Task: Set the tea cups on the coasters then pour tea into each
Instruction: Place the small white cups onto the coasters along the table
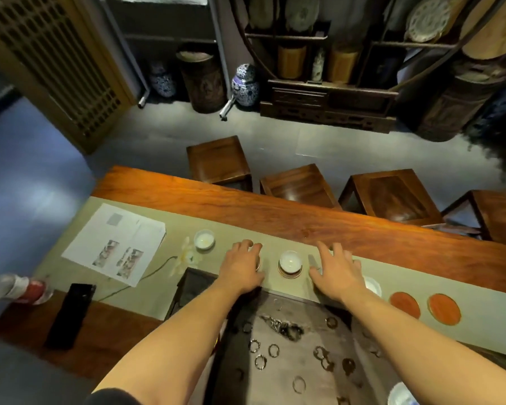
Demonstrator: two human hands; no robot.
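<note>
A white tea cup [290, 262] stands on a dark-rimmed coaster [289, 273] in the middle of the pale table runner [158, 293]. My left hand [241, 267] lies palm down just left of it, fingers curled over a round thing whose edge [258, 263] barely shows. My right hand [338, 273] hovers palm down to the cup's right, fingers spread. Part of another white cup [373, 286] peeks out beside that wrist. A third white cup [204, 239] sits farther left on the runner. Two orange coasters [404, 304] [444, 308] lie bare at the right.
A dark tea tray [289, 346] with ring marks sits right in front of me. Printed sheets [114, 244], a black box [69, 314] and a lying bottle [18, 289] are at the left. Wooden stools [219, 160] line the table's far side.
</note>
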